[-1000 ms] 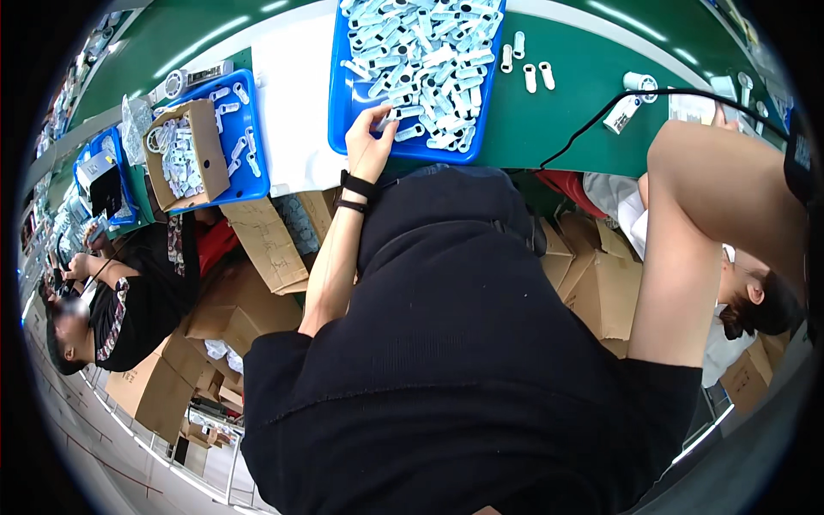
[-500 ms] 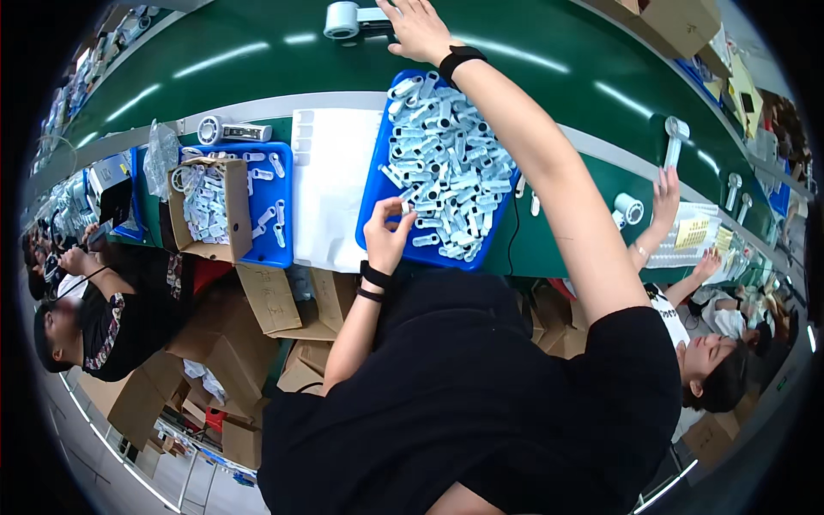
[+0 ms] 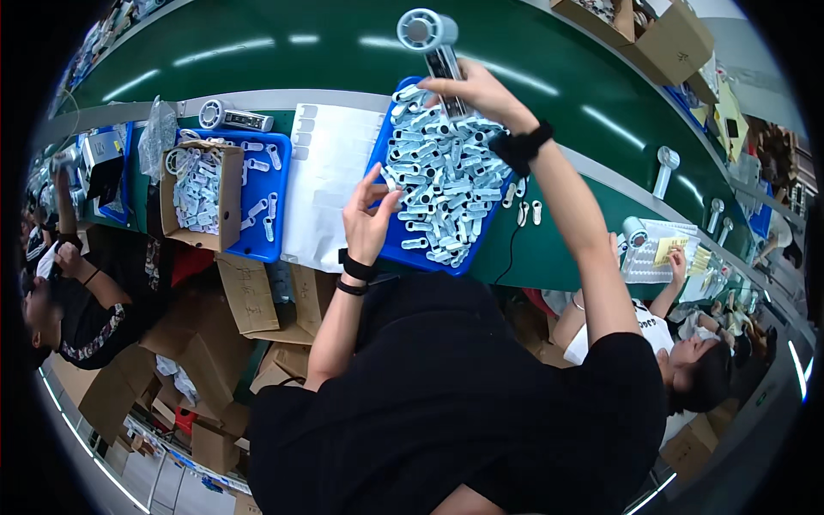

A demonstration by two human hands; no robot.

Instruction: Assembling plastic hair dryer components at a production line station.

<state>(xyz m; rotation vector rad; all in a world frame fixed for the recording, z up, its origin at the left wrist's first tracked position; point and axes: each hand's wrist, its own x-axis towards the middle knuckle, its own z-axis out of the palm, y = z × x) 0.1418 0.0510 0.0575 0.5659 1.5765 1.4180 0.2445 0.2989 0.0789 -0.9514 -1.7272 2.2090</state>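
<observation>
My right hand (image 3: 481, 93) grips a pale handheld fan (image 3: 427, 33) by its handle. The fan has a round head and a dark panel along the handle, and is held above the far end of a blue tray (image 3: 374, 165). Heaped in that tray are many small pale-blue elongated plastic parts (image 3: 446, 180) with dark round spots. Over the tray's left side my left hand (image 3: 367, 225) is closed, thumb and fingertips pinching a small white piece (image 3: 389, 183). That piece is too small to name.
To the left, a second blue tray (image 3: 273, 184) bears a cardboard box (image 3: 230, 193) of similar parts; another fan (image 3: 232, 117) lies behind it. A white sheet (image 3: 322, 189) separates the trays. Several fans stand along the green surface at right. People sit on both sides.
My right hand has brought the fan from the far green surface back toward the tray, lifting it. My left hand has shifted slightly left, still pinching the small piece.
</observation>
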